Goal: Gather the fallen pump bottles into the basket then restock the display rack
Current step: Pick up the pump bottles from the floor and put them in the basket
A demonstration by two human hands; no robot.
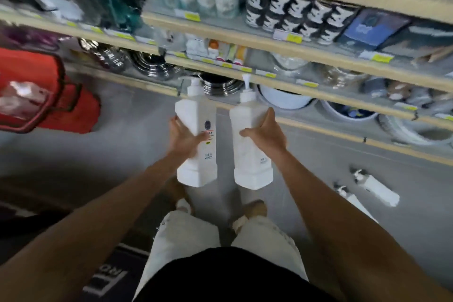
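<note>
The step in hand looks like the gathering half of the job, with a pair of bottles up and two left to fetch. The left hand [183, 138] grasps the left bottle [195, 115] round its middle, thumb across the labelled front and fingers round the far side. The right hand [266, 133] grasps the right bottle [247, 162] the same way from the other side. Both bottles are upright, pumps on top, side by side and just apart, held in the air to the right of the basket [81, 115] and well clear of it. The basket is red and sits on the floor [122, 154]. Something pale lies in it, too blurred to name. The rack [318, 127] runs behind the basket and away to its right, its shelves full of other goods. Much farther right of the basket than the hands, one fallen bottle [377, 187] lies on its side on the floor, and a second fallen bottle [353, 201] lies just beside it. So the gather is not yet done. The next move likely calls for a swing of both arms left to the basket. Each bottle then goes down past the rim before the fingers let go, so that neither drops nor tips onto what is already inside. Full hands mean the two on the floor must wait for a second trip. The pump heads stick up and could catch on the handle, so a low, steady entry seems wise.
</note>
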